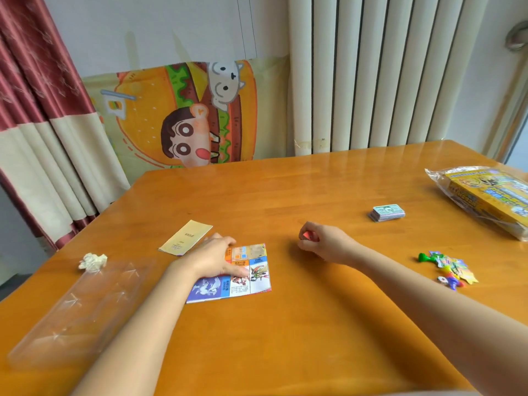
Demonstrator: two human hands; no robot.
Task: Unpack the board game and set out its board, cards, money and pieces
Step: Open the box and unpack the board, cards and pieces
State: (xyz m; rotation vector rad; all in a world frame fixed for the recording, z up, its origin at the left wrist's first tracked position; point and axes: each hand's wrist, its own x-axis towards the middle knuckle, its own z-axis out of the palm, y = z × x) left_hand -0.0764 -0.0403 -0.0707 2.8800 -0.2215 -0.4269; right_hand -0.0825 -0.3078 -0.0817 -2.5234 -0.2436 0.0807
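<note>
The folded game board (253,277) lay near the middle of the wooden table (285,192), its printed squares facing up. The left hand (213,257) rested flat on the board's left part, fingers extended and pressing down rather than gripping. Just to the right of the board, the right hand (324,243) was clenched around a small red object (307,235); it was too hidden by the fingers to identify, possibly a die or a few cards. Farther right and toward the far side sat a stack of play money (387,212), well apart from the board. At the far right edge the yellow game box (491,195) lay inside a clear bag. A pile of coloured pieces (445,267) lay at the right. A pale folded leaflet (185,238) lay just left of the board, with a crumpled paper ball (93,262) and a clear plastic wrapper (80,307) at near left.
</note>
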